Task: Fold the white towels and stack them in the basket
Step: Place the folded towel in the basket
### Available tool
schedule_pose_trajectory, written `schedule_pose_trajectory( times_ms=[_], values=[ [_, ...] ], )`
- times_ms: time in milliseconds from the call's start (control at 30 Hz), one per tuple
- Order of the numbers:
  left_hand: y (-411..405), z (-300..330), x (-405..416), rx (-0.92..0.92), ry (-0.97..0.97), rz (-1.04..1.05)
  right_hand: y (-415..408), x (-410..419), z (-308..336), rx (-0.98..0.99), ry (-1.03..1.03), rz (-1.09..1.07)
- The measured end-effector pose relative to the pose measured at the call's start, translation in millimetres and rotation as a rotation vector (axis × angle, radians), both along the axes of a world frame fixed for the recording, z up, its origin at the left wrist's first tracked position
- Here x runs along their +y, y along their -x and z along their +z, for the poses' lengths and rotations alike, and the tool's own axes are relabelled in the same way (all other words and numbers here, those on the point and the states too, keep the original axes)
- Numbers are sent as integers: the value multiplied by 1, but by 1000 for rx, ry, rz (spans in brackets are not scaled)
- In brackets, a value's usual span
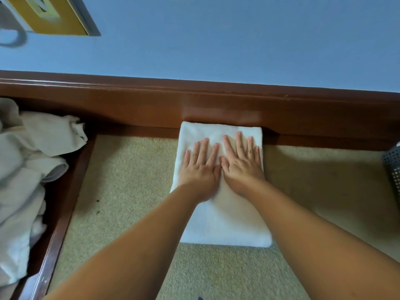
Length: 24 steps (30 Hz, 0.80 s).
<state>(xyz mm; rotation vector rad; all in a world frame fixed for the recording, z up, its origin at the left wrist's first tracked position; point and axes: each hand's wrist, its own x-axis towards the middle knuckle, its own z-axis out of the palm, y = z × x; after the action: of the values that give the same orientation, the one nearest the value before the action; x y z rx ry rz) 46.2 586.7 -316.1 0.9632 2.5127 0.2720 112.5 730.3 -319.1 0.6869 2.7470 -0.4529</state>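
1. A heap of unfolded white towels point(23, 169) is lying beyond the left edge of the carpeted floor point(121, 191), past a dark wooden border point(62, 204).
2. The left hand point(200, 167) is pressing flat on the folded towel point(225, 219), its grip spread and pinching nothing.
3. The right hand point(241, 161) is lying just beside it, thumbs nearly touching, its grip spread as well.
4. The towel's far end is butting against the wooden baseboard point(216, 105).
5. The basket point(392, 167) is showing only at the right edge, well apart.
6. Risk: lifted by one end, the layers could slide and fall open during the carry.
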Motion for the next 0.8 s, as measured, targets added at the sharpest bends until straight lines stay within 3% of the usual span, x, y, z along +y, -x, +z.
schedule_pose_trajectory(
  times_ms=[133,333,433,567,800],
  values=[
    [-17,26,-18,-12,66,-11,-8,-17,27,-104,16,-39],
    [-104,35,-92,1,39,49,-108,-81,28,17,42,81],
    [-103,24,-126,-60,-26,-65,-148,-67,15,120,34,181],
    [-88,13,-140,23,23,-261,-176,-48,18,70,79,291],
    [-89,3,-155,134,-60,-269,-205,-36,9,148,8,275]
  ],
)
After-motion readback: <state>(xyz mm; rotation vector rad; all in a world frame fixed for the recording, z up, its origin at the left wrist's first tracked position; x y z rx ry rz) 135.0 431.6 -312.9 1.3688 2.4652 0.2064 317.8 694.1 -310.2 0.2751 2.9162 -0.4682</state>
